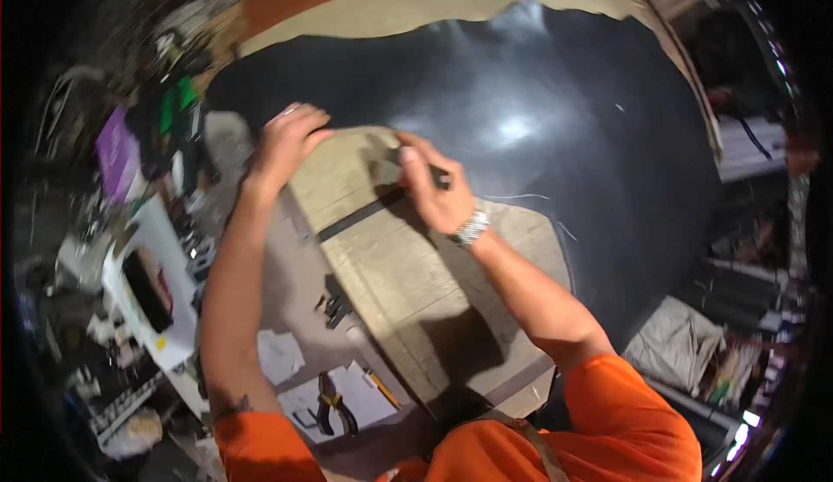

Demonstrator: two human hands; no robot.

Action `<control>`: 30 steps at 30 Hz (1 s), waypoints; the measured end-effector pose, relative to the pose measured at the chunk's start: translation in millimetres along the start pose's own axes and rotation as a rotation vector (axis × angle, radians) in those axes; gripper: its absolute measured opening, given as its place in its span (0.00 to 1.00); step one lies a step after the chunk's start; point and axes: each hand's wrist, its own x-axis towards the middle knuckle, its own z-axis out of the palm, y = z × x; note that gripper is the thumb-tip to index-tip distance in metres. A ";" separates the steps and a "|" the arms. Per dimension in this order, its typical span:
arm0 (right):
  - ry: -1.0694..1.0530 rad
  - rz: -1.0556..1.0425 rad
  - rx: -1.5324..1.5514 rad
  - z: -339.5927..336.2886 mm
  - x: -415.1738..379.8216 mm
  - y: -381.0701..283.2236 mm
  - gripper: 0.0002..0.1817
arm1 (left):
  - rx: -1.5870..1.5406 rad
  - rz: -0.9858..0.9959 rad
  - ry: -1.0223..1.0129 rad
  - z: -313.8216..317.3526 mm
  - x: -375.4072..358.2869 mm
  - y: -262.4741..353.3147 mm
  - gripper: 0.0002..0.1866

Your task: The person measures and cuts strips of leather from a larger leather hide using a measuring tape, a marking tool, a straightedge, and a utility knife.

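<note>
A large sheet of black leather [607,135] spreads over a worn light board [390,265]. At the sheet's near left edge, my left hand [291,144] lies with its fingers stretched over the leather and the thumb apart. My right hand [434,191], with a metal watch on the wrist, is closed around a dark tool [442,177]; most of it is hidden in the fist, so its exact kind does not show. Just below that hand, a narrow black strip [360,217] crosses the bare board. Thin pale threads [516,196] lie on the leather nearby.
Pliers [332,406] with black and yellow handles and a yellow pencil [382,388] lie on white paper at the lower left. Small dark scraps [331,301] sit beside the board. Cluttered shelves flank both sides; a crumpled grey cloth [675,343] is at right.
</note>
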 end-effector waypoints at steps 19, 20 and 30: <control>-0.614 0.142 -0.498 -54.2 -55.6 -13.5 0.28 | 0.299 0.161 -0.006 1.8 22.6 -1.4 0.12; -0.517 0.011 -0.447 -49.4 -58.8 5.2 0.27 | 0.316 0.174 -0.048 -14.6 34.4 3.9 0.10; -0.431 0.067 -0.332 -49.7 -58.6 2.4 0.29 | 0.608 0.639 -0.004 -78.6 120.7 43.5 0.08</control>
